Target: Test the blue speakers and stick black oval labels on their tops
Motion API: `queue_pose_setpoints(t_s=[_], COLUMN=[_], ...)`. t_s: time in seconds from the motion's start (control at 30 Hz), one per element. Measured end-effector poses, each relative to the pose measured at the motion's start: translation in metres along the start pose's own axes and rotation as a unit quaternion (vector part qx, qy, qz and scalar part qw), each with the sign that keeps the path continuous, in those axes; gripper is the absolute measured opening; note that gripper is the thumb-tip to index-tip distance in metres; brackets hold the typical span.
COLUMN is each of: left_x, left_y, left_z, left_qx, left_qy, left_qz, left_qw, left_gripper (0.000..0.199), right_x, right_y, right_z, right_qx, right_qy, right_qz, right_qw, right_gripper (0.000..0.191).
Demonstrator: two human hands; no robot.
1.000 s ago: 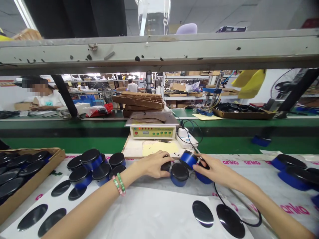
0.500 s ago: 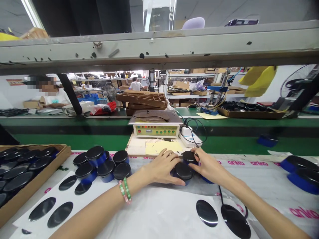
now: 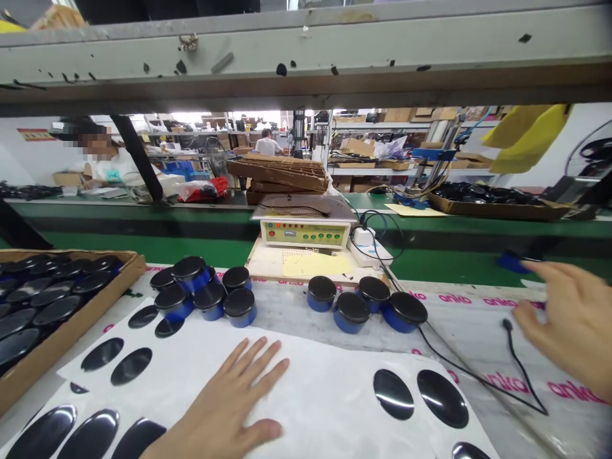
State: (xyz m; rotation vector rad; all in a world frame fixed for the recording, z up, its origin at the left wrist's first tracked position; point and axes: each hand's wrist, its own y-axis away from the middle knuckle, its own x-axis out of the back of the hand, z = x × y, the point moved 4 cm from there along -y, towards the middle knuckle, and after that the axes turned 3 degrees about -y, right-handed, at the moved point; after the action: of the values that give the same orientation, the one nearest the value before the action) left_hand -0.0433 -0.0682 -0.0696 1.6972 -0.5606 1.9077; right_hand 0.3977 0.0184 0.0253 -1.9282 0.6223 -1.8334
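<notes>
My left hand (image 3: 229, 395) lies flat with fingers spread on a white sheet (image 3: 315, 401) bearing glossy black oval stickers (image 3: 442, 398). Just beyond the sheet stand several round blue-sided pieces with shiny black tops (image 3: 351, 311), none of them held. Another group of the same pieces (image 3: 209, 299), partly stacked, is to the left. At the right edge, my right hand (image 3: 568, 319) is raised with thumb and index finger apart. Its fingertips are near a blue piece (image 3: 514, 260) on the green belt. Whatever is behind the palm is hidden.
A cardboard tray (image 3: 95, 312) of black-topped pieces sits at the left. A control box (image 3: 306, 233) stands at the back, beside a white power adapter (image 3: 363, 237). Black cable (image 3: 497, 387) runs across the right side. A shelf beam (image 3: 306, 57) crosses overhead. A person (image 3: 105, 159) sits beyond.
My left hand has left the black-topped pieces and come back onto the sheet. My right hand has let go of them and swung far right. The camera view has shifted.
</notes>
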Motion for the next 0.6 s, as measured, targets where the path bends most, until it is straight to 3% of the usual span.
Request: queue_pose_setpoints(t_s=[0.07, 0.13, 0.2, 0.27, 0.43, 0.5, 0.6], left_x=[-0.006, -0.006, -0.004, -0.006, -0.016, -0.015, -0.004], left_y=[0.009, 0.015, 0.020, 0.023, 0.035, 0.043, 0.049], left_z=[-0.002, -0.003, -0.002, 0.003, 0.011, 0.008, 0.004], left_qx=[0.006, 0.008, 0.002, -0.011, -0.010, 0.005, 0.045], left_qy=[-0.018, -0.047, -0.090, -0.148, -0.288, -0.298, -0.265], left_qz=[0.001, 0.014, 0.043, 0.085, 0.216, 0.226, 0.180], left_qw=[1.000, 0.999, 0.995, 0.985, 0.933, 0.927, 0.946], left_gripper=[0.072, 0.071, 0.072, 0.073, 0.072, 0.070, 0.065], right_x=[0.000, -0.006, -0.010, -0.017, -0.024, -0.020, -0.020], right_y=[0.023, 0.056, 0.082, 0.095, 0.103, 0.104, 0.105], right_z=[-0.054, -0.116, -0.157, -0.174, -0.163, -0.163, -0.176], right_qx=[0.123, 0.259, 0.335, 0.363, 0.411, 0.452, 0.463], right_qy=[-0.156, -0.272, -0.295, -0.288, -0.284, -0.293, -0.298], right_qz=[-0.109, -0.311, -0.390, -0.399, -0.326, -0.294, -0.290], right_qw=[0.974, 0.873, 0.805, 0.791, 0.803, 0.789, 0.783], right_gripper=[0.037, 0.046, 0.049, 0.048, 0.039, 0.038, 0.040])
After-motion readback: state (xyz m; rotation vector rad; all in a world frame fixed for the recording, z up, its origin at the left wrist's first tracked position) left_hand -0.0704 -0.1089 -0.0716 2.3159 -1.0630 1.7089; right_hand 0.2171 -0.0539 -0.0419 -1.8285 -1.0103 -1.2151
